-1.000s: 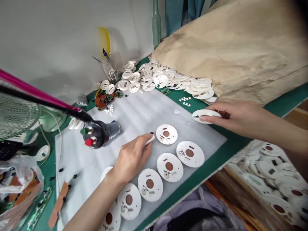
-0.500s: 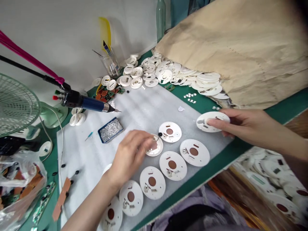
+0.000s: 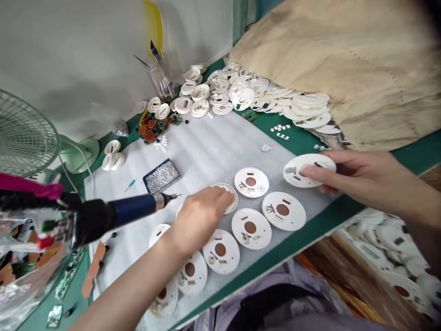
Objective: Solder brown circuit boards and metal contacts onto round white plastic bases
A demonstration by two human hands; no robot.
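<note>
Right hand (image 3: pixel 354 177) pinching a white plastic disc (image 3: pixel 292 172), left hand (image 3: pixel 201 218) curved over a second disc (image 3: pixel 231 197), grip unclear, six discs (image 3: pixel 251 228) laid on the foam sheet (image 3: pixel 193 147), a loose heap (image 3: pixel 241 94) remaining far.

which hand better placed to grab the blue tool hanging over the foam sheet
Left, probably: the left hand rests on a white plastic disc close to the blue-handled tool, while the right hand is farther away, holding another disc.

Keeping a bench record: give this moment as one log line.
left hand: on round white plastic disc | right hand: fingers holding notched white plastic disc | nearby: blue-handled electric tool
</note>
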